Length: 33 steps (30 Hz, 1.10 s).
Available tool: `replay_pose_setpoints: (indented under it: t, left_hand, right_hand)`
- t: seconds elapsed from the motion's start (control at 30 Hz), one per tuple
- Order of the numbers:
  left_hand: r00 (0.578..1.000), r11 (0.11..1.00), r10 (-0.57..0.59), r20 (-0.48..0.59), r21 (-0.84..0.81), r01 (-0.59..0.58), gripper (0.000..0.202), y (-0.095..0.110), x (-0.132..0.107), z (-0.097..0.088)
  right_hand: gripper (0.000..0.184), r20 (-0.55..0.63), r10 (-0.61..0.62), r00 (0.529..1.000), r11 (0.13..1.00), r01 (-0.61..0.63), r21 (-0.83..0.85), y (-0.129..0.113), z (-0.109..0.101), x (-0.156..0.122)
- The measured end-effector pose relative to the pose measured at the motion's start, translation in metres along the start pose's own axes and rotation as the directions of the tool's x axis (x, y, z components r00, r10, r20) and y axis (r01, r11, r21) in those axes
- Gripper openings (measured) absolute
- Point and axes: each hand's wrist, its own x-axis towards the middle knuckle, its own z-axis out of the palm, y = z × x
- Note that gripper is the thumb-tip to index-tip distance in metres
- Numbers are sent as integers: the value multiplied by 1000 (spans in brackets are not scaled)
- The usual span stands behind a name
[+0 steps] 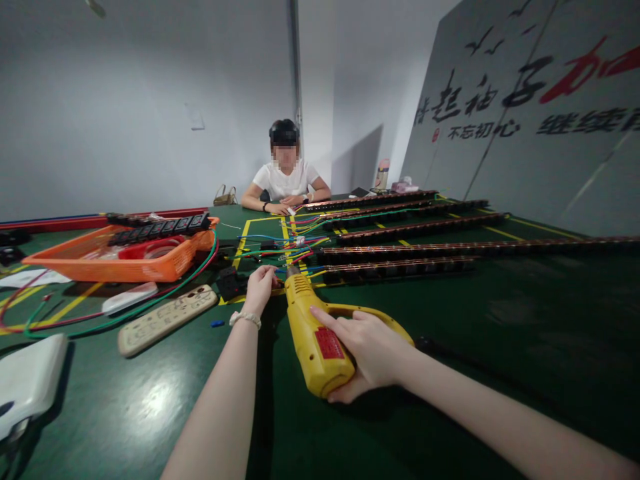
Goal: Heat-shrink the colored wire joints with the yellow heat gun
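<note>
My right hand (370, 343) is wrapped round the rear body of a yellow heat gun (307, 333) with a red label. The gun's nozzle (293, 269) points away from me, at the wire ends of the nearest dark strip (400, 268). My left hand (261, 287) is closed in a pinch just left of the nozzle, on a thin blue wire (281, 271); its fingertips are partly hidden. Beside that hand lies a black block (229, 284). Colored wires (300, 255) run from the left ends of several long copper-edged strips (450, 248).
An orange basket (145, 267) holding black parts stands at the left. Nearer lie a beige power strip (167, 320), a white flat device (129, 298), a white box (33, 383) and a small blue piece (217, 323). A person (285, 177) sits across the green table (150, 413).
</note>
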Motion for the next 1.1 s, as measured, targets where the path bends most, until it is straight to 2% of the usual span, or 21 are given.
replay_pose_setpoints:
  t: [0.2,0.43,0.67,0.93,1.1]
  left_hand:
    - [999,999,22,-29,42,-21,29,-10,7,-2]
    - [1000,999,15,-22,38,-15,35,-12,5,-3]
    - [999,999,21,-34,45,-19,33,-9,3,-2]
    - [998,994,60,-7,90,-59,29,-6,0,-3]
    - [1000,995,27,-10,92,-26,29,-2,-2,-2]
  right_hand:
    - [121,-23,-52,998,999,52,3,-1,8,17]
    - [120,-31,-48,998,999,48,-6,0,8,18]
    - [120,-30,-21,999,1000,21,10,-1,6,20]
    - [118,4,34,999,999,-34,18,8,1,7]
    - [116,3,147,989,988,-147,-47,19,-7,-9]
